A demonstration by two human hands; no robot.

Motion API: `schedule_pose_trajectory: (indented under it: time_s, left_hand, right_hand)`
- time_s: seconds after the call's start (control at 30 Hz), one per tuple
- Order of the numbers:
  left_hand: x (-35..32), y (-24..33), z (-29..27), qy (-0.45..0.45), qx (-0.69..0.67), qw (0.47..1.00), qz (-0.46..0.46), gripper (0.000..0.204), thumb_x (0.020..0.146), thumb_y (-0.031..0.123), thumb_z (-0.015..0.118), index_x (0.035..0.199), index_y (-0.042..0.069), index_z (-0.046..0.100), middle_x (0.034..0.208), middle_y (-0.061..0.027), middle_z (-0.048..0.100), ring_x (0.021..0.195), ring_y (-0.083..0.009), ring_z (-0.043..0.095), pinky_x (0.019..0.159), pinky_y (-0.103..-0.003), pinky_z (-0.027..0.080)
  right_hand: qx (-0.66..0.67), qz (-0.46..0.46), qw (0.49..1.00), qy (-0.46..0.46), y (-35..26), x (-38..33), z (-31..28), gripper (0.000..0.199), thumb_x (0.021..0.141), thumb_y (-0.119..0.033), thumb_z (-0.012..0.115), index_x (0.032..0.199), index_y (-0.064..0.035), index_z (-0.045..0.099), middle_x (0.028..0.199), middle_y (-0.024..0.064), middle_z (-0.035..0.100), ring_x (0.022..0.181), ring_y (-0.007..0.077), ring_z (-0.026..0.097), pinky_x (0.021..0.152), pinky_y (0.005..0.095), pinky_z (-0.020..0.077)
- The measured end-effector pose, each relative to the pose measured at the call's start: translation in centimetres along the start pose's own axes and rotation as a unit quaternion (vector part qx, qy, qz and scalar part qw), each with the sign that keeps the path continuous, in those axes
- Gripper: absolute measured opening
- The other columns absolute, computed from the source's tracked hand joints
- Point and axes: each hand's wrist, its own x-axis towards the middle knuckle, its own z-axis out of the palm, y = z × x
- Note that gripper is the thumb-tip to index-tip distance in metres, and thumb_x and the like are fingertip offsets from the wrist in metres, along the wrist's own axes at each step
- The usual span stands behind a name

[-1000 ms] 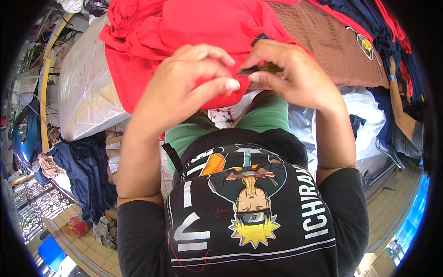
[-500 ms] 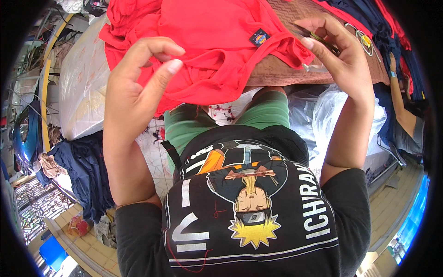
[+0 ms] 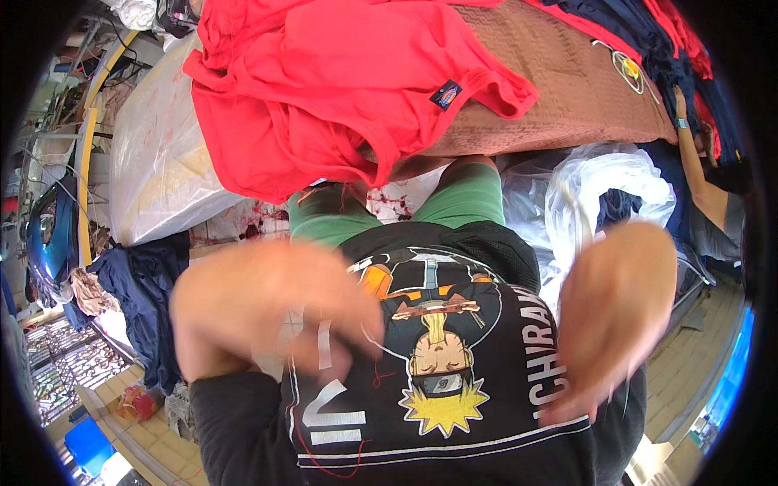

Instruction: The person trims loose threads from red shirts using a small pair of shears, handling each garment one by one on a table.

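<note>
My left hand (image 3: 336,312) is raised in front of my black printed shirt (image 3: 438,324), over its left side. Motion blurs its fingers, and nothing can be made out in it. My right hand (image 3: 579,389) is close to the shirt's right side, also smeared, so its grip is unclear. Neither hand touches the red garment (image 3: 340,65) with a small dark label (image 3: 446,95). That garment lies partly on the brown patterned surface (image 3: 559,77), its near edge hanging over my knees. No snips show in the picture.
A plastic-wrapped block (image 3: 162,154) stands at left, above dark blue cloth (image 3: 146,283). Clear plastic bags (image 3: 567,194) lie right of my legs. A white cord with a yellow piece (image 3: 629,68) rests at far right, near another person's arm (image 3: 693,162) and piled navy clothes (image 3: 616,28).
Both hands have left the red garment and come back toward my chest. The dark snips in my right hand have gone from view. The garment's near edge has shifted and settled.
</note>
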Motion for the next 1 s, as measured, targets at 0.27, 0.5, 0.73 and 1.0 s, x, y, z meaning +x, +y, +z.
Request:
schedule_pose_trajectory:
  time_s: [0.27,0.5,0.73,1.0]
  left_hand:
    - [-2.3,9.2,1.5,-0.141,0.040,0.966,0.212,0.009,0.077,0.020,0.063,0.078,0.011,0.065,0.099,-0.0072,0.067,0.092,-0.0219,0.063,0.074,-0.032,0.050]
    - [0.5,0.5,-3.0,-0.044,0.018,0.996,0.074,0.016,0.087,0.023,0.065,0.092,0.008,0.063,0.097,-0.0080,0.065,0.087,-0.0225,0.062,0.073,-0.033,0.048]
    - [2.7,-11.4,-10.0,0.477,0.372,0.778,-0.169,0.039,0.079,0.024,0.072,0.114,0.010,0.060,0.118,-0.0102,0.055,0.109,-0.0305,0.051,0.091,-0.041,0.041]
    - [3.6,-18.7,-12.4,0.486,0.321,0.770,-0.261,0.041,0.081,0.024,0.070,0.118,0.010,0.059,0.125,-0.0088,0.051,0.116,-0.0311,0.046,0.096,-0.043,0.038]
  right_hand:
    - [-0.065,-0.023,0.997,-0.021,-4.4,1.3,1.5,0.018,0.092,-0.012,0.048,0.098,-0.0044,0.064,0.077,-0.0043,0.052,0.058,0.0030,0.051,0.047,0.0173,0.0346]
    - [-0.177,0.208,0.929,0.251,1.2,-3.0,-3.6,0.015,0.087,-0.012,0.059,0.091,0.0021,0.064,0.089,0.0120,0.068,0.073,0.0230,0.066,0.060,0.0299,0.0507]
    - [-0.357,0.534,0.567,0.516,15.4,-8.5,-11.1,0.027,0.080,-0.019,0.071,0.101,-0.0027,0.068,0.092,0.0204,0.068,0.087,0.0359,0.065,0.077,0.0408,0.0516]
    - [-0.323,0.524,0.672,0.412,17.5,-2.0,-11.5,0.031,0.074,-0.018,0.073,0.100,-0.0070,0.060,0.079,0.0177,0.065,0.071,0.0364,0.065,0.061,0.0448,0.0504]
